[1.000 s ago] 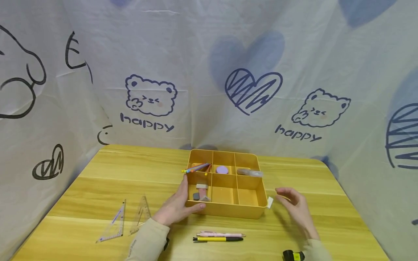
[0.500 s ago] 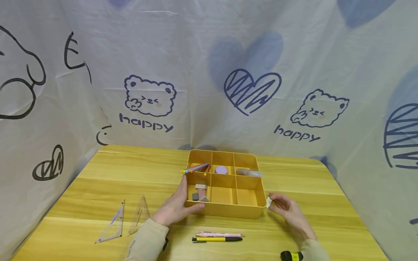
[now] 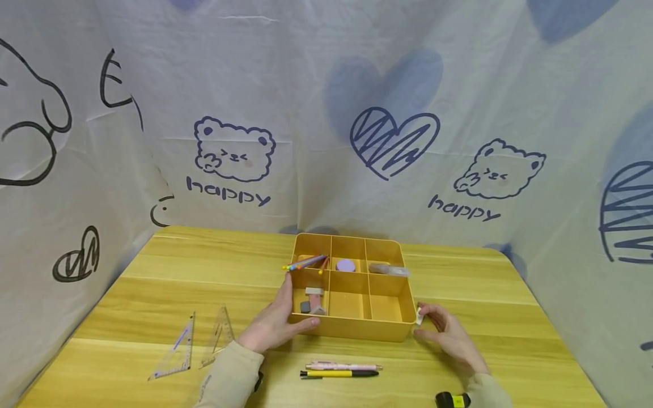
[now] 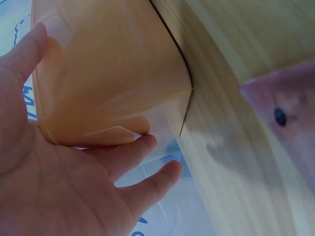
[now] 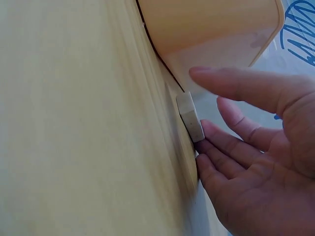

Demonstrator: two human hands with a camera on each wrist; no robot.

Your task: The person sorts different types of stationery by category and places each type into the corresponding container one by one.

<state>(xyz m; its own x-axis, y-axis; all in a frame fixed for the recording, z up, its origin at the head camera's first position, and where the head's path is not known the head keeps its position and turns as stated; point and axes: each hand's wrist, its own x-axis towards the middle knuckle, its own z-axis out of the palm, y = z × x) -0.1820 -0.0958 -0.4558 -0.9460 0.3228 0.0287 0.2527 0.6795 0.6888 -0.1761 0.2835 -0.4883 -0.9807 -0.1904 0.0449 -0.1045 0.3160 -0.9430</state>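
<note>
1. Right hand (image 3: 449, 335): no pinch made, thumb clear of the white block (image 3: 420, 316), fingertips at its edge; the block lies on the table (image 3: 510, 317) just beside the near right corner of the box (image 3: 352, 328).
2. Left hand (image 3: 272, 324): not clasped; thumb on the front wall, straight fingers along the left side.
3. Risks, as judged: a one-sided push could skid the block away; a jolt could roll the sticks (image 3: 308, 263) off, since their tips overhang the left rim.
4. Back row, left to right: sticks; purple disc (image 3: 346, 266); clear packet (image 3: 389, 270), jutting over the right rim; front left: small blocks (image 3: 315, 301).
</note>
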